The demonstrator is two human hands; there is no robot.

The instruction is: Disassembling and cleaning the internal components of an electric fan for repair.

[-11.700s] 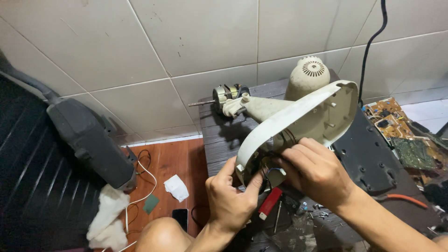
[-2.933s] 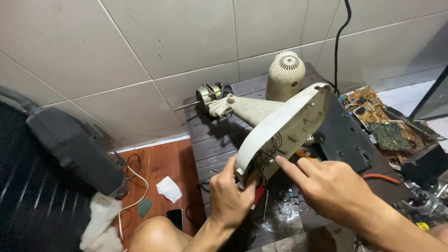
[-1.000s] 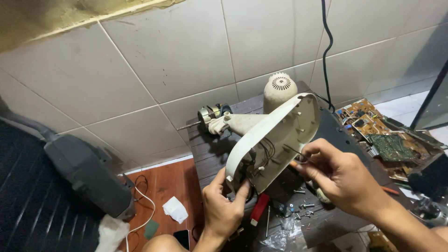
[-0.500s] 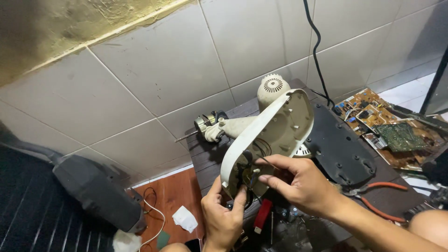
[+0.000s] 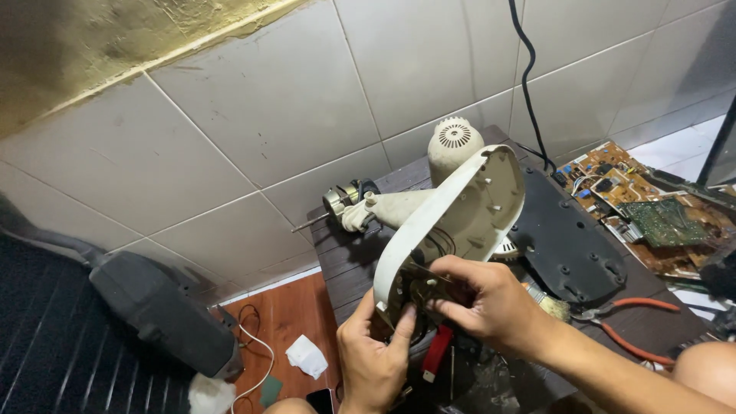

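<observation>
Because only the head view is given, everything is placed against the cream plastic fan housing [image 5: 452,222], which stands tilted on edge over the dark worktop [image 5: 345,261], its hollow side facing the person. The left hand [image 5: 376,360] sits at the housing's lower end, fingers curled around the rim from below, holding it up. The right hand [image 5: 483,303] is just right of that end, its thumb and fingertips pinched on a small metal part [image 5: 420,287] inside the shell. The housing looks light and stiff, a thin moulded shell that could crack if squeezed; the thick rim seems the safest hold. Beyond its upper end lie the fan motor [image 5: 345,203] and a vented rear cap [image 5: 454,146]. To its right rest a black plate [image 5: 567,245], red-handled pliers [image 5: 629,322] and circuit boards [image 5: 636,199].
</observation>
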